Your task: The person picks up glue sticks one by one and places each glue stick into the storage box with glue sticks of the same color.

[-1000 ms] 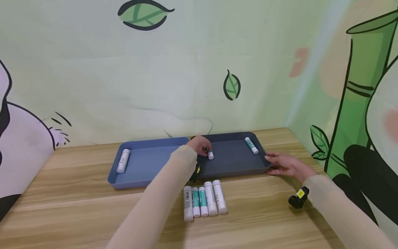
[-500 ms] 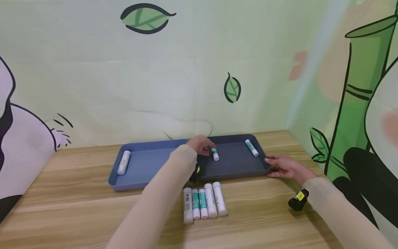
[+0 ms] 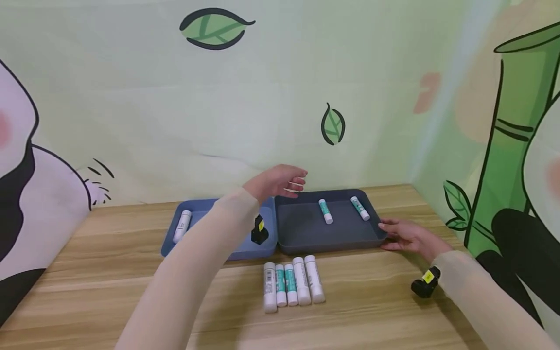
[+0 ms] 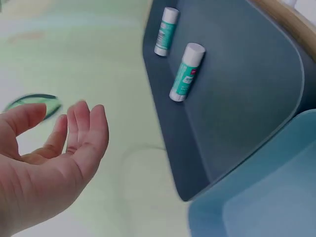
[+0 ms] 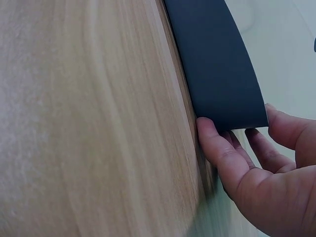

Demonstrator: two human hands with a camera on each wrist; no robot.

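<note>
Two green tubes (image 3: 325, 212) lie apart in the right half of the dark tray (image 3: 302, 221) as a person's left hand (image 3: 277, 181) hovers near its rear left corner, grip relaxed and fingers loosely bent. The right hand (image 3: 407, 236) holds the tray's right end in its grip. Beside it sits a blue tray (image 3: 245, 251) with a white tube (image 3: 182, 226); five tubes (image 3: 290, 284) line the wooden tabletop (image 3: 367, 291) in front.

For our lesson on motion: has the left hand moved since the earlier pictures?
Yes: in the head view, the left hand has moved upward and slightly left, judged against the small wall leaf.
</note>
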